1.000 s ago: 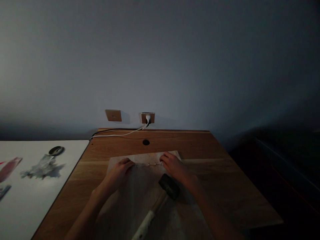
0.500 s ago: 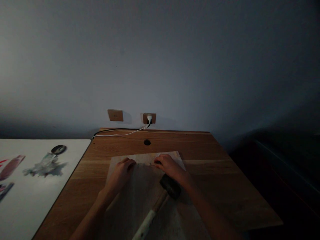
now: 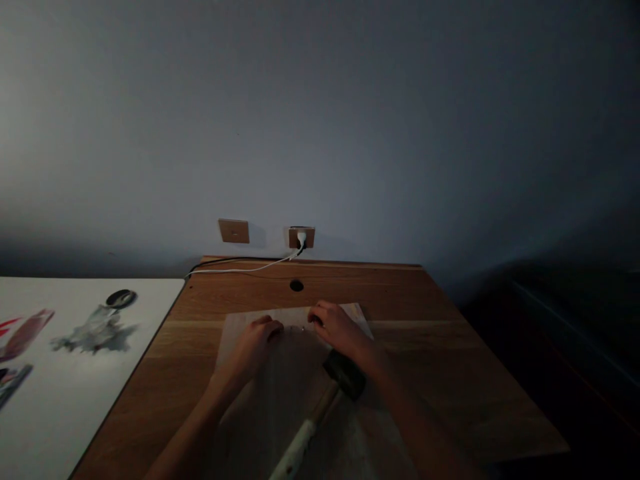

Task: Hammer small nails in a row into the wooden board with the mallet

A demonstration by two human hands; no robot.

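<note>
My left hand (image 3: pixel 256 339) and my right hand (image 3: pixel 336 327) rest close together near the far edge of a pale sheet (image 3: pixel 277 410) spread on a wooden desk (image 3: pixel 435 360). The fingertips of both hands are pinched on the ends of a thin metal strand (image 3: pixel 302 329), which is barely visible in the dim light. A mallet lies on the sheet just under my right wrist. Its black head (image 3: pixel 345 375) points away from me and its pale handle (image 3: pixel 304 439) runs toward me. Neither hand touches it.
A cable hole (image 3: pixel 297 285) sits in the desk behind the sheet. A white cable (image 3: pixel 240 269) runs to a wall socket (image 3: pixel 301 237), beside a second plate (image 3: pixel 233 231). A white table (image 3: pixel 75 400) at left carries crumpled foil (image 3: pixel 93 330), a dark disc (image 3: pixel 121 297) and a reddish item (image 3: pixel 27 332). Darkness lies right of the desk.
My right hand has slid left toward my left hand, so the gap between them and the visible length of strand have shrunk. The mallet has stayed put.
</note>
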